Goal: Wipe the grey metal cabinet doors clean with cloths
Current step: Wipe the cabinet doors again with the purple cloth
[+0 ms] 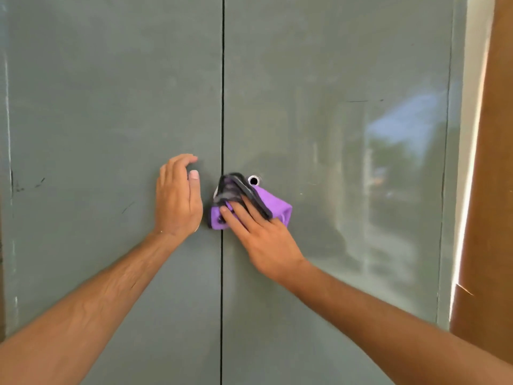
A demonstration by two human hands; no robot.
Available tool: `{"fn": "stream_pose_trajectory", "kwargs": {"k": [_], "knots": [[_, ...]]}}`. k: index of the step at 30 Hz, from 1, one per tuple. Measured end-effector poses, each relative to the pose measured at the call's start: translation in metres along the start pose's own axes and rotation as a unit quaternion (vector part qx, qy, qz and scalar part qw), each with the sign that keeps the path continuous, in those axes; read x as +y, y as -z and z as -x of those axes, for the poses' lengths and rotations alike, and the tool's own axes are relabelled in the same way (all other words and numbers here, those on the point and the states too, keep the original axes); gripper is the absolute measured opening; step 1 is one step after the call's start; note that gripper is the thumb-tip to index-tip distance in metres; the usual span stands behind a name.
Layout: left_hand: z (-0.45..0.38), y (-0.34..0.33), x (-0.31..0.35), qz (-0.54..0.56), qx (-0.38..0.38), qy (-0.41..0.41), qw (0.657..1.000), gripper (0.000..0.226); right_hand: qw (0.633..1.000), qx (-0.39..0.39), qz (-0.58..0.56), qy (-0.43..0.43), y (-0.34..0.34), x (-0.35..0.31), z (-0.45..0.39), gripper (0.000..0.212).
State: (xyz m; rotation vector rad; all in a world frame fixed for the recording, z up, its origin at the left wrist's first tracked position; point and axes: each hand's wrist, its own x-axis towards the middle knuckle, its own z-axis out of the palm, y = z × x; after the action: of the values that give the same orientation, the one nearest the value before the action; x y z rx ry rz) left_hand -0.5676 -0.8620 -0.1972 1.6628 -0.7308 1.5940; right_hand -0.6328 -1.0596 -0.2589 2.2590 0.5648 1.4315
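Observation:
Two grey metal cabinet doors fill the view, the left door [111, 107] and the right door [333, 79], split by a dark vertical seam. My right hand [263, 234] presses a bunched purple cloth [273, 204] with a dark, soiled edge flat against the right door, right beside the seam. Its fingers lie fairly straight over the cloth. Just above the cloth sits a small round metal-rimmed hole [253, 180]. My left hand [177, 195] rests on the left door close to the seam, fingers together and slightly bent, holding nothing.
The left door carries dark scuff marks [39, 183] near its left edge. A shiny reflection of the outdoors covers the right door's right half. Beyond the cabinet's right edge stands a brown wooden surface [488, 190] with a bright strip beside it.

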Motion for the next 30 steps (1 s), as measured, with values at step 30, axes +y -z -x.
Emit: {"fn": "stream_pose_trajectory", "kwargs": {"k": [30], "knots": [[0.002, -0.011, -0.007, -0.275, -0.056, -0.227, 0.933, 0.056, 0.972, 0.100, 0.092, -0.193, 0.043, 0.166, 0.036, 0.059]]}}
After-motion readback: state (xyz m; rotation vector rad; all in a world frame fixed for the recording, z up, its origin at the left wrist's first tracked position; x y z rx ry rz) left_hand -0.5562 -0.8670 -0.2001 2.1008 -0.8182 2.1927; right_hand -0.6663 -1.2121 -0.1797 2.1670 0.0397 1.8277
